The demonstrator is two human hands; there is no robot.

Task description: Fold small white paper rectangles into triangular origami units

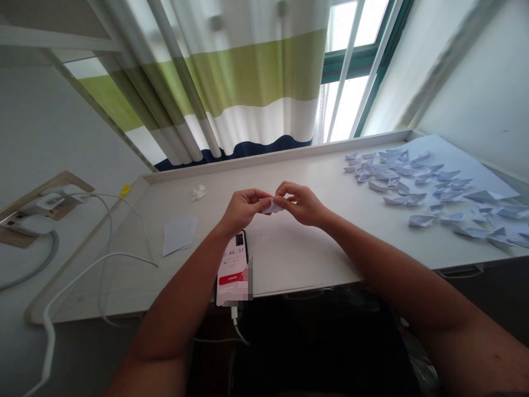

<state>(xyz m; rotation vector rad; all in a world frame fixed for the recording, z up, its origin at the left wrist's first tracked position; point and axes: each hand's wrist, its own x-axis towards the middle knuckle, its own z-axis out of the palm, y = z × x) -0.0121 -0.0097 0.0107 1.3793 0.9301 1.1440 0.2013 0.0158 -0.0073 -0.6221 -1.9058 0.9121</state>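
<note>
Between my two hands is a small piece of folded white paper (273, 207), held just above the middle of the white desk (285, 264). My left hand (244, 208) pinches its left side between thumb and fingers. On the other side, my right hand (301, 204) grips it the same way, with the fingertips of both hands close together. Fingers cover much of the paper, so its full shape is hidden. Below my left hand lies a phone (233, 270) with a timer on its screen and a cable plugged into its lower end.
Many folded paper boats (405, 199) cover the right side of the desk, some on a large white sheet (442, 151). A stack of paper sheets (179, 234) lies at left, with a crumpled white scrap (199, 192) behind it. White cables (111, 256) run from a wall socket (39, 207).
</note>
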